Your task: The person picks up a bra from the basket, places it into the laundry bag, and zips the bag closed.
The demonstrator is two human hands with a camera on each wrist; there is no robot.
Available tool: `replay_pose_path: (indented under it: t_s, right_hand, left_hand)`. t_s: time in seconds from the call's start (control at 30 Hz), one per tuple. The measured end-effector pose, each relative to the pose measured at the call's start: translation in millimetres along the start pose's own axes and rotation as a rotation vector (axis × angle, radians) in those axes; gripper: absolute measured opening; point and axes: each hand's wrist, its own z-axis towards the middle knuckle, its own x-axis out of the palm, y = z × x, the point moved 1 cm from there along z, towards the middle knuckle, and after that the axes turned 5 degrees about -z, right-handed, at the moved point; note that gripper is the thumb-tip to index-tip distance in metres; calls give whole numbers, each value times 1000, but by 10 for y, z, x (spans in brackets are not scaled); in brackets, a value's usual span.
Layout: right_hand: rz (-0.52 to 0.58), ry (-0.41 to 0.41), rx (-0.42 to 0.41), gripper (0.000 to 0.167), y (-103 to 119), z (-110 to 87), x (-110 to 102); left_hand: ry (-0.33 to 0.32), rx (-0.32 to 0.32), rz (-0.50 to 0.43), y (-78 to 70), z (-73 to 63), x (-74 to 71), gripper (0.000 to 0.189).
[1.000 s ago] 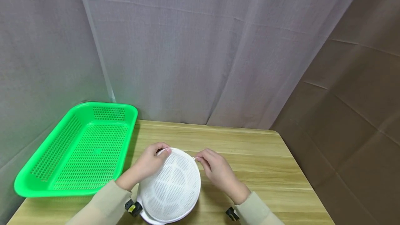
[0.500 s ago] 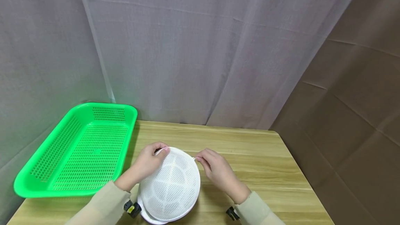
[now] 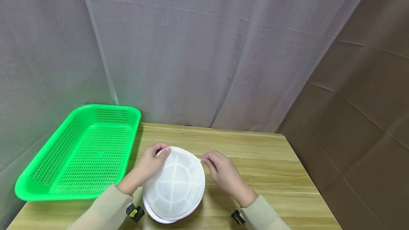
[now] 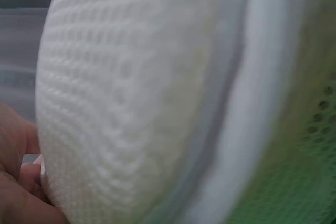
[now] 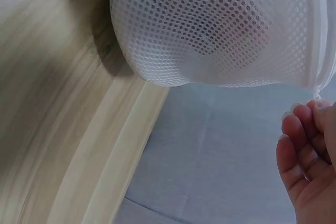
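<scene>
Your left hand (image 3: 149, 164) grips the round white mesh bag (image 3: 179, 185), your right hand (image 3: 224, 173) has its small white pull (image 5: 317, 94) pinched, sliding it seemingly unfinished

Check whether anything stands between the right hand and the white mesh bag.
Nothing visible does: the right hand pinches a small white pull on the white mesh bag, which the left hand grips farther left.

The near edge of the desk (image 3: 274, 176) is cut off, and the basket (image 3: 60, 197) hides its far left corner. The left hand (image 3: 149, 163) has some fingers hidden behind the bag (image 3: 174, 184), blurred in the left wrist view. The piece (image 5: 317, 94) pinched by the right hand (image 3: 222, 170) is too tiny to tell.
</scene>
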Motion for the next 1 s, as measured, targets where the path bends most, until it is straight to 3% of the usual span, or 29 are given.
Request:
replay_pose_path:
  t_s: [0.23,0.5,0.7,1.0]
  right_hand:
    - [-2,-16,-12,5,-9,33,-5]
    - [1,-25,-4,3,41,88,-7]
    - [10,-14,2,3,85,109,4]
    - [14,16,-2,8,126,107,-5]
  left_hand:
    - [44,46,10,-83,-23,10,23]
    - [108,142,122,-214,-82,115,36]
    - [130,197,140,-291,-106,227,27]
    - [110,225,137,-235,-126,317,12]
